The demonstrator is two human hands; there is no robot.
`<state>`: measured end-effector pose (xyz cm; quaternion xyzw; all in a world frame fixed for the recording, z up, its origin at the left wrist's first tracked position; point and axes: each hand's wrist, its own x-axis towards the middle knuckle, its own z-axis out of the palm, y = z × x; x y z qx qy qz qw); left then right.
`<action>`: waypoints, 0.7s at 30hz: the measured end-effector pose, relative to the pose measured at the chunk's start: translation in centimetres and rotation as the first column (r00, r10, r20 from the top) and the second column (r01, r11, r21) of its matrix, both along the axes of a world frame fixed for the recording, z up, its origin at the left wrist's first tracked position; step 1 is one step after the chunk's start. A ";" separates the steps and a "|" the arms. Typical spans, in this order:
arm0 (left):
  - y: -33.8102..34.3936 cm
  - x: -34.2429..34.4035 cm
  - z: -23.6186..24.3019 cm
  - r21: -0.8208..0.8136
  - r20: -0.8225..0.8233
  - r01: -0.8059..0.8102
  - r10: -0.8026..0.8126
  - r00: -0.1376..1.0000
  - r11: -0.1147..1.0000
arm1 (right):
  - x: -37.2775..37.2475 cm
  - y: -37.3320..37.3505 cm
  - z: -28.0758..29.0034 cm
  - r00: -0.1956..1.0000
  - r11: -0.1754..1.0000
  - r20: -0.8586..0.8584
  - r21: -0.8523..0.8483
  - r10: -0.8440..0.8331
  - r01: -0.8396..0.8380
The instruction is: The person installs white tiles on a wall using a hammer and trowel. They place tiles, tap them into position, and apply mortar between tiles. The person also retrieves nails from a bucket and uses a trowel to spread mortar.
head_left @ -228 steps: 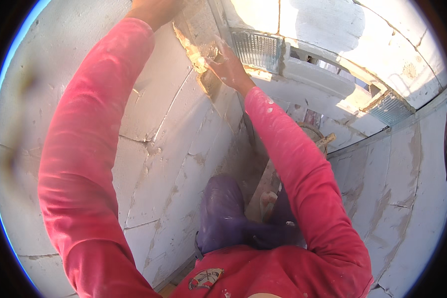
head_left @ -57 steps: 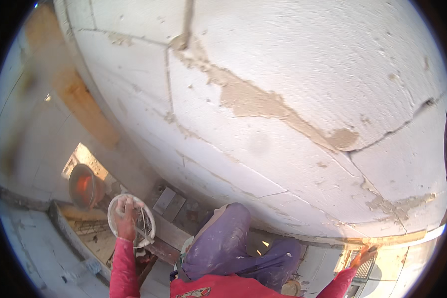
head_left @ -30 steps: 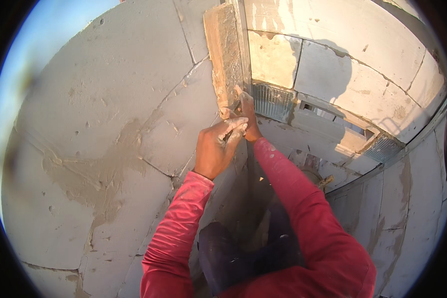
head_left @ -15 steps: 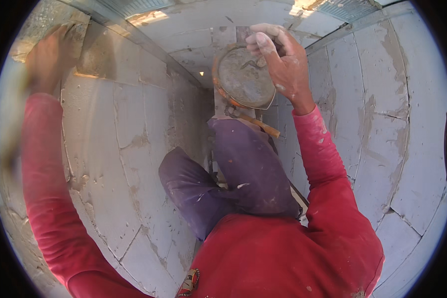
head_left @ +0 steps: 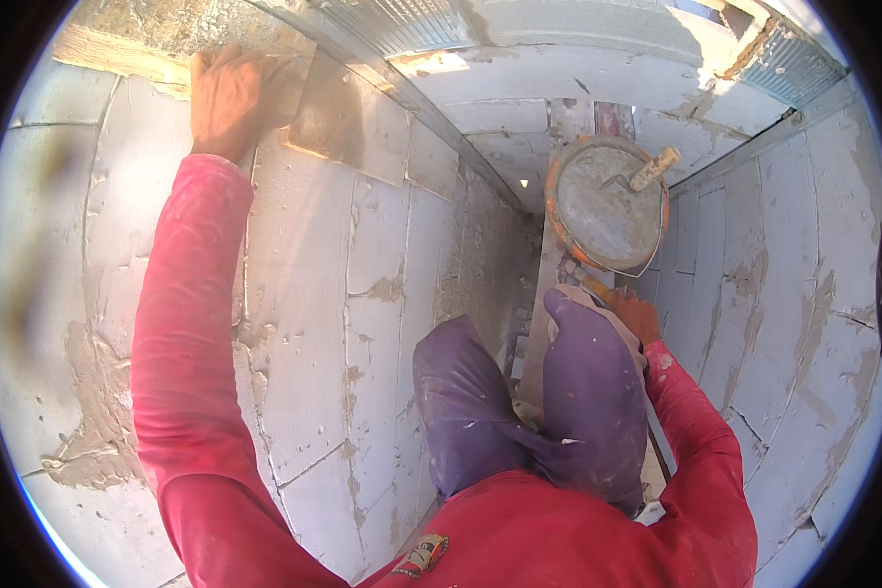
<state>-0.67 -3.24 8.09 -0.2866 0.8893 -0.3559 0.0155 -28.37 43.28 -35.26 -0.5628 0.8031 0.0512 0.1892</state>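
Observation:
At the upper left, my left hand has its fingers bent over a rough, mortar-stained wooden board against the wall. A thinner brown panel lies flat on the wall right beside it. Low by my right knee, my right hand is closed around the wooden handle of a tool whose head I cannot make out. Just beyond that hand stands an orange bucket of grey mortar. A mortar-caked trowel rests in it, its handle tilted up.
Pale block walls with mortar-smeared joints rise close on the left and right. Between them runs a narrow gap, with a plank beneath the bucket and between my knees. Ribbed blocks show at the far end.
My right hand has dropped from above the bucket to the wooden handle by my knee and grasped it. The view has swung left; my left hand stays at the board.

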 end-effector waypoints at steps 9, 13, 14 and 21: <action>0.7 0.4 0.2 -0.012 -0.003 0.013 -0.013 1.000 1.000 | -1.2 -1.2 7.5 0.903 0.981 0.428 0.147 0.052 -0.126; 0.5 -0.1 -0.2 -0.041 -0.053 0.083 -0.085 0.995 0.996 | -0.1 -0.8 5.0 0.424 0.996 0.906 -0.031 -0.007 0.082; 0.4 0.4 -0.4 -0.061 -0.097 0.128 -0.134 0.986 0.990 | 0.3 -3.0 6.6 0.458 0.993 0.884 -0.120 0.098 0.020; 1.1 -0.2 -0.1 -0.043 -0.048 0.004 -0.006 0.999 0.999 | 3.6 -16.7 21.5 0.395 0.933 0.906 -0.262 0.150 0.247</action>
